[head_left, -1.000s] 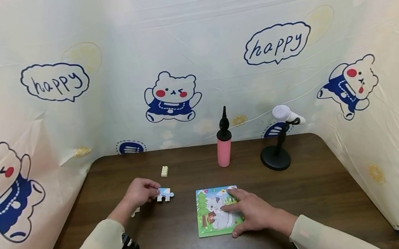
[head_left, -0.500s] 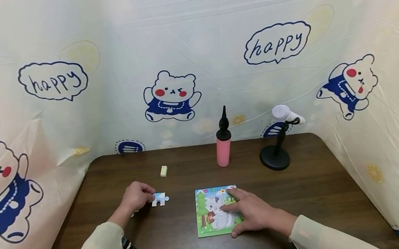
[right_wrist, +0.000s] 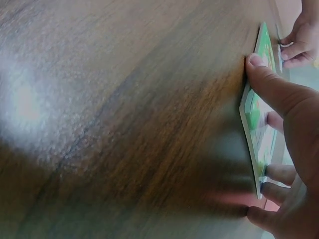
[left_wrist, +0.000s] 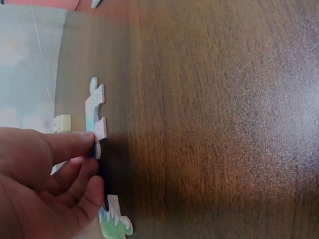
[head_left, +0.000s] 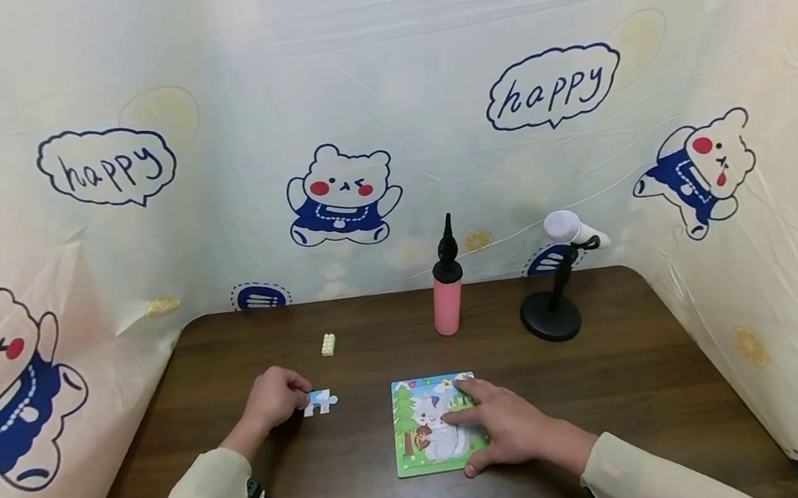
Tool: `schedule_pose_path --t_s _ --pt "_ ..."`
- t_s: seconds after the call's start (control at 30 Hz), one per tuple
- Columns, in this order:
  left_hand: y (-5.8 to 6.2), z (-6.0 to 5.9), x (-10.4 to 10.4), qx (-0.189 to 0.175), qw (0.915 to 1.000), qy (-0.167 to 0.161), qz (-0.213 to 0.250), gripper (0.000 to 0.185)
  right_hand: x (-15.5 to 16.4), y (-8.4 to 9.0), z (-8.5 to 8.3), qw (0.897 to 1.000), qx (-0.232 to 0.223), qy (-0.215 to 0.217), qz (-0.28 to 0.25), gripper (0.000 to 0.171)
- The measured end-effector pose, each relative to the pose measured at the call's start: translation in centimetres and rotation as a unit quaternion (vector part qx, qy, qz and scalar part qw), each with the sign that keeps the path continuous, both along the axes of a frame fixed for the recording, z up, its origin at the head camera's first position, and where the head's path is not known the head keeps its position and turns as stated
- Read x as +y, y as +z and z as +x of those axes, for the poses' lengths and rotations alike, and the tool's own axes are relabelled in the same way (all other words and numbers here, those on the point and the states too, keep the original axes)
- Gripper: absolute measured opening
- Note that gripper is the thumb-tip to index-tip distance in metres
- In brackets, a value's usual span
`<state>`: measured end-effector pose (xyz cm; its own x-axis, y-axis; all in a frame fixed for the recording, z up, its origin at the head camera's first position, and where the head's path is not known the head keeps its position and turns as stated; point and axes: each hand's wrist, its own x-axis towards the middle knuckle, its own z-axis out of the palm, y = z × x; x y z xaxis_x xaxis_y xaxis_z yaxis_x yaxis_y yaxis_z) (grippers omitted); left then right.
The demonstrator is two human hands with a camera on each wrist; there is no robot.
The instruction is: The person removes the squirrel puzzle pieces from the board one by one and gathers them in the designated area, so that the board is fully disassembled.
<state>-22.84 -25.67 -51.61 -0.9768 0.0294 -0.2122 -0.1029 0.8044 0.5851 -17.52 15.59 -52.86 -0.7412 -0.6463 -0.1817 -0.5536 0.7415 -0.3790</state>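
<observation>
My left hand (head_left: 275, 398) pinches a light-blue and white puzzle piece (head_left: 321, 402) between thumb and fingers, low over the left side of the table. In the left wrist view, this piece (left_wrist: 94, 112) stands edge-on beyond the thumb tip. A second puzzle piece (left_wrist: 114, 224), green and white, lies below the curled fingers there; in the head view the hand hides it. My right hand (head_left: 509, 424) rests with spread fingers on the right part of a square picture puzzle (head_left: 409, 416) showing a white cartoon animal. Its thumb (right_wrist: 269, 79) lies at the puzzle's near edge.
A small cream toy brick (head_left: 328, 344) lies behind the left hand. At the back of the brown table (head_left: 629, 387) stand a pink hand pump (head_left: 448, 306) and a white microphone (head_left: 566, 227) on a black stand (head_left: 552, 317). A printed cloth (head_left: 415, 28) hangs around the table.
My left hand has shifted slightly left and nearer the body, carrying the puzzle piece and covering the second one. The right hand stays in place on the picture puzzle.
</observation>
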Motion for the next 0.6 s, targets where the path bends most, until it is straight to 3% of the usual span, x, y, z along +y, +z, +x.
schedule_pose_path --t_s 0.2,0.37,0.5,0.6 --pt "0.3 0.1 0.1 -0.009 0.9999 0.007 0.003 0.012 -0.1 0.0 0.2 1.0 -0.004 -0.002 -0.001 0.076" --pt "0.7 0.1 0.6 0.032 0.9994 -0.009 -0.007 0.01 -0.1 0.0 0.3 1.0 -0.008 -0.006 -0.007 0.076" --pt "1.4 0.4 2.5 0.077 0.9964 -0.035 -0.004 0.012 0.0 0.0 0.4 1.0 -0.014 -0.01 -0.016 0.076" --pt "1.9 0.9 4.8 0.082 0.9954 -0.043 0.022 0.012 0.1 -0.1 0.4 0.999 -0.018 -0.01 -0.026 0.076"
